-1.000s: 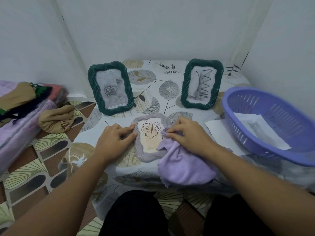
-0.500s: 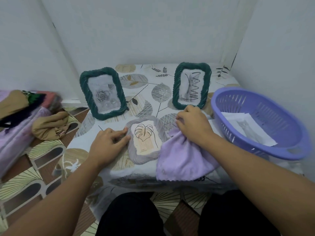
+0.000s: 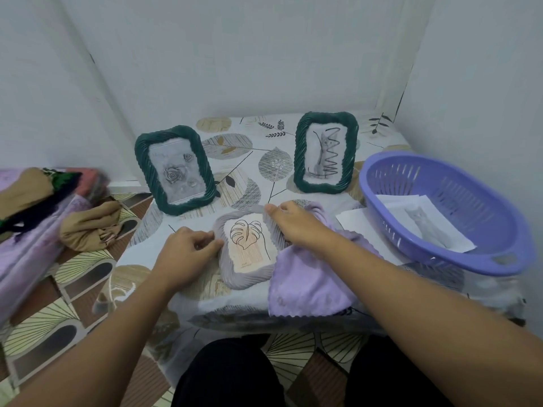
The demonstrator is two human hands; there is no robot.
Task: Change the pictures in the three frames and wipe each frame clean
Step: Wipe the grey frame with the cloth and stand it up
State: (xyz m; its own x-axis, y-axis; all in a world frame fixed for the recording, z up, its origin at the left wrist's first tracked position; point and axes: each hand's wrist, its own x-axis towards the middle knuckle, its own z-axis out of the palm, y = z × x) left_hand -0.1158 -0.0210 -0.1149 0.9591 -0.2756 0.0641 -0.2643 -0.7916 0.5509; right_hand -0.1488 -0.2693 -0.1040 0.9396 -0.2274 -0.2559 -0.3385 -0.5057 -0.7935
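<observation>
The lilac rope-edged frame (image 3: 244, 248) lies flat on the leaf-patterned desk (image 3: 264, 160), face up, showing a line drawing of a monstera leaf. The left hand (image 3: 188, 254) steadies it at its left edge, fingers curled against the rim. The right hand (image 3: 293, 224) rests on the frame's upper right corner with the lilac cloth (image 3: 308, 283) bunched under it; the fingers are turned down into the cloth, so I judge it a grip on the cloth, though the fingertips are hidden. The cloth trails off the frame's right side toward the near edge of the desk.

Behind stand two dark green frames, upright: the left green frame (image 3: 176, 170) with a rose picture, the right green frame (image 3: 326, 152) with what looks like a cat sketch. A purple basket (image 3: 440, 212) at the right holds loose paper prints (image 3: 423, 221), and one white sheet (image 3: 355, 224) lies just beside it.

The step in hand appears to be wiping the lilac frame's border. The next move calls for drawing the cloth along the ridged rim while the left hand keeps the frame from sliding, then standing it up beside the other two.
</observation>
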